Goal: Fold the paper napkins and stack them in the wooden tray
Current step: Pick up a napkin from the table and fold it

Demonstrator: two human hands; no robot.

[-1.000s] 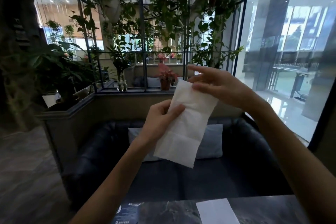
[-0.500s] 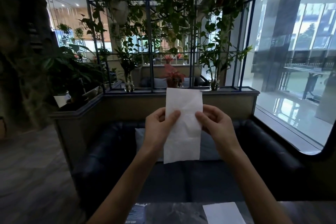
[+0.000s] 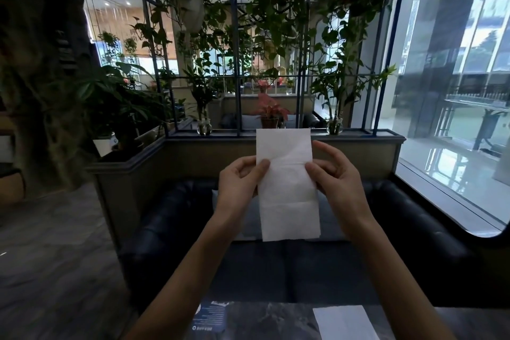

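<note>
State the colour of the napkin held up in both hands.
White; the napkin shows best in the head view.

A dark grey marble-patterned stone tabletop (image 3: 276, 321) runs along the bottom edge of the view, only its far strip showing; a flat white rectangular paper napkin (image 3: 345, 323) lies directly on it toward the right, its near part cut off by the frame; a dark blue printed card with white lettering (image 3: 211, 317) lies flat toward the left, close to the far edge and well apart from the napkin; its print is too small to read; bare marbled surface shows between the two.
</note>
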